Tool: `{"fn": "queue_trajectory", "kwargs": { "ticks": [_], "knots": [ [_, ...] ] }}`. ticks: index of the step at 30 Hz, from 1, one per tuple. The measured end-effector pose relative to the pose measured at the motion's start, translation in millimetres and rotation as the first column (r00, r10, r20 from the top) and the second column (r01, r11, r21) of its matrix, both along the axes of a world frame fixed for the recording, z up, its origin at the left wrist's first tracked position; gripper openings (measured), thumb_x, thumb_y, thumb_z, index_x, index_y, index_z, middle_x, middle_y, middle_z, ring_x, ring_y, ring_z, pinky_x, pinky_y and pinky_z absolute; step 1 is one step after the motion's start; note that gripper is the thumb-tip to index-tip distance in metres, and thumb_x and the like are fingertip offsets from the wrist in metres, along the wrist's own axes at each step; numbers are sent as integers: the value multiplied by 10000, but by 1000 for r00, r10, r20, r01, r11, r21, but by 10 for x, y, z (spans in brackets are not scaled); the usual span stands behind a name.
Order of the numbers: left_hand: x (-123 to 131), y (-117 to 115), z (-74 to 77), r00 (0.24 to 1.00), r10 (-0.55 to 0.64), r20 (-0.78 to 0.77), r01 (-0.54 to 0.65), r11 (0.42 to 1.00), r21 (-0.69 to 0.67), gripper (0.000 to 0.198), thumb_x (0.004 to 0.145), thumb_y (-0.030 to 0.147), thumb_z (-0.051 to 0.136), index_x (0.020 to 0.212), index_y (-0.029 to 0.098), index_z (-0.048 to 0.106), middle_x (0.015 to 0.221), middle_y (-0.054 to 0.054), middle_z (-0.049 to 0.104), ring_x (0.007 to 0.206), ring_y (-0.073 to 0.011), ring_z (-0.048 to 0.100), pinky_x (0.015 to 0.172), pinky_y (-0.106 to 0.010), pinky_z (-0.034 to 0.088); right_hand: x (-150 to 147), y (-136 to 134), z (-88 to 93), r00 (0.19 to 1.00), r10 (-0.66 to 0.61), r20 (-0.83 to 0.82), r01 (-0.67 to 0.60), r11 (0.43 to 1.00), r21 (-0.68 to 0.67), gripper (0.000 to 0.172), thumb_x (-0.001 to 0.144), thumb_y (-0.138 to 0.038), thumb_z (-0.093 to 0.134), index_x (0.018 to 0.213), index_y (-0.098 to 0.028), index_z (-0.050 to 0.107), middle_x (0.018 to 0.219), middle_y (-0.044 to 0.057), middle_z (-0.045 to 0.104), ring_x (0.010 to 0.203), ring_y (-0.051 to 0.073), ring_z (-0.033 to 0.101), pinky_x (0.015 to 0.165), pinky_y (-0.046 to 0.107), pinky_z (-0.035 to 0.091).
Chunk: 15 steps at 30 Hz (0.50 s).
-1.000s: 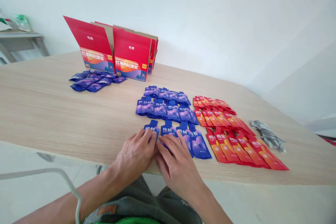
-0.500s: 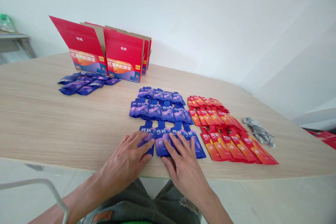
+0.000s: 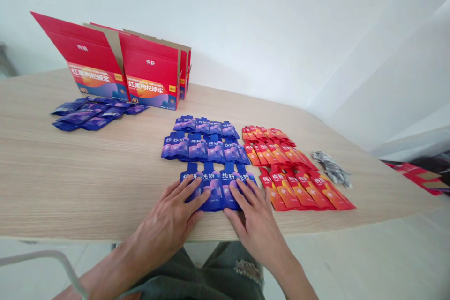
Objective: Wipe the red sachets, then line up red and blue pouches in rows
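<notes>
My left hand [image 3: 180, 204] lies with fingers spread on the leftmost blue pouch of the front row. Spread too, my right hand [image 3: 256, 211] rests its fingertips on the pouches at that row's right end. Between the hands, a blue spout-shaped pouch [image 3: 212, 190] lies flat, its narrow neck pointing away from me. Farther back are a middle row of overlapping blue pouches [image 3: 197, 146] and a back row of blue pouches [image 3: 202, 125]. Right of my right hand, red pouches [image 3: 298, 191] overlap in a slanted front row, with more red rows behind. My fingers partly cover the front blue row.
Two open red cartons [image 3: 151, 77] with raised flaps stand at the back left, more cartons behind them. A loose heap of blue pouches [image 3: 87, 115] lies before them. Grey striped gloves or cloth [image 3: 332, 168] lie right of the red rows. The table's front edge [image 3: 105, 238] runs near my wrists.
The view has turned slightly right. My right hand has shifted right across the front blue pouches. The leftmost pouch, under my left hand, now sits closer against its neighbour.
</notes>
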<state>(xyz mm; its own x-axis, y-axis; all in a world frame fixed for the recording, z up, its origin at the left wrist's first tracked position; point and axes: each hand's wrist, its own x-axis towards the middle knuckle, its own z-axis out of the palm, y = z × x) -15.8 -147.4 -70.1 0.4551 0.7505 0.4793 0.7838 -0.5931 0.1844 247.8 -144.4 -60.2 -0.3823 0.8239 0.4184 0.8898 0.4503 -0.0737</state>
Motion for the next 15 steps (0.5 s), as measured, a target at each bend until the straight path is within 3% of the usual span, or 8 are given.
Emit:
{"fn": "queue_trajectory", "kwargs": {
  "ticks": [5,15],
  "knots": [
    [30,3,20,1000,2,13,-1,1000,-29,472,1065,269,570,1529,340,617,1605,-78,592,1502,-325,543,1203,-582,500,52,8,-21,1000,-13,-15,13,999,-35,544,1072,-488,565,1555,-241,592,1587,120,607,1482,382,527,1224,687,429],
    [32,42,71,1000,-16,10,16,998,-61,480,1056,243,587,1529,314,625,1614,-108,579,1520,-338,523,1197,-593,507,33,1,21,1000,-2,-24,2,1000,-15,519,1076,-465,574,1531,-218,608,1560,134,630,1458,372,547,1217,660,440]
  ]
}}
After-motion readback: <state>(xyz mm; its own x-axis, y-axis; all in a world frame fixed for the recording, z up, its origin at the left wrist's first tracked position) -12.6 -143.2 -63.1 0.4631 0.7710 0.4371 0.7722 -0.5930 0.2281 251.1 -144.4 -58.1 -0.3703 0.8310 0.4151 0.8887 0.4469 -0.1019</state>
